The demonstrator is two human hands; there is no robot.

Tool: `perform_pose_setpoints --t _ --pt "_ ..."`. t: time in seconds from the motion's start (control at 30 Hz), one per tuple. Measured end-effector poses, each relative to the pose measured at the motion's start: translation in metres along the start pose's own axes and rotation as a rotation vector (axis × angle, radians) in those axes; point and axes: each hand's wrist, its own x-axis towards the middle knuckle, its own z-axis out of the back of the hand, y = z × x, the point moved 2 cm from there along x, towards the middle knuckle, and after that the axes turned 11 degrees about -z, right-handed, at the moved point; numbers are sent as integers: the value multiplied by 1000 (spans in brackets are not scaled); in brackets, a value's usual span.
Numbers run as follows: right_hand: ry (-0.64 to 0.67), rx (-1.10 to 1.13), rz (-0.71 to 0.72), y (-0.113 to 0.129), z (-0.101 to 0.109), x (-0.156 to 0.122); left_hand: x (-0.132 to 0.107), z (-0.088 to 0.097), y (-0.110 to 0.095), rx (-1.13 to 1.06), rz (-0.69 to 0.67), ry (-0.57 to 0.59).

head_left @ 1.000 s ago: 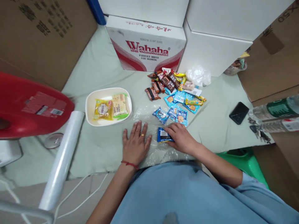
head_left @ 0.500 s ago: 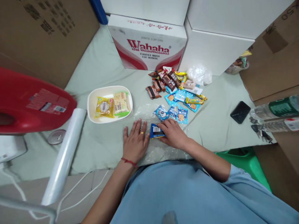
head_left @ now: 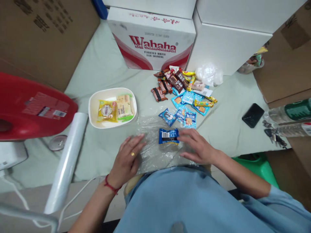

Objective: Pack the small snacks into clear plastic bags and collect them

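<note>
A dark blue snack packet [head_left: 168, 136] lies on a sheet of clear plastic film [head_left: 151, 152] right in front of me. My right hand [head_left: 198, 146] is open at the packet's right side, fingertips close to its edge; whether they touch it I cannot tell. Over the film's left edge is my left hand [head_left: 130, 155], its fingers stretched out and nothing in them. Just beyond the packet, several small blue snack packets [head_left: 190, 119] lie partly on the film. To the left stands a white tray [head_left: 93, 124] holding a yellow-wrapped snack [head_left: 107, 110] and a green-edged packet [head_left: 125, 106].
Behind is a pile of brown-wrapped snacks [head_left: 165, 86], with yellow bars and blue packets. A Wahaha carton [head_left: 155, 48] stands at the back. A plastic film roll [head_left: 66, 158] and red jug [head_left: 36, 106] are left; a black phone-like object [head_left: 253, 115], keys and bottles are right.
My right hand has let go of the dark blue packet and drawn back to the right. My left hand has moved left and toward me, uncovering more of the film.
</note>
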Motion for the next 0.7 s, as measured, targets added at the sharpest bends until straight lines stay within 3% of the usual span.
perform_pose_setpoints --t 0.13,0.27,0.43,0.5,0.57,0.7 --pt "160 21 30 -16 -6 -47 -27 3 -1 -122 -94 216" --pt "131 20 -59 -26 -16 -58 -29 0 5 -150 -12 254" --pt "129 227 -165 -22 8 -26 5 10 19 -319 272 67" --pt "93 245 -253 -25 19 -9 25 12 30 -295 455 -14" --pt "44 215 -368 -34 24 7 46 9 42 -205 591 -16" --pt "58 19 -531 -57 32 28 68 1 58 6 606 -41"
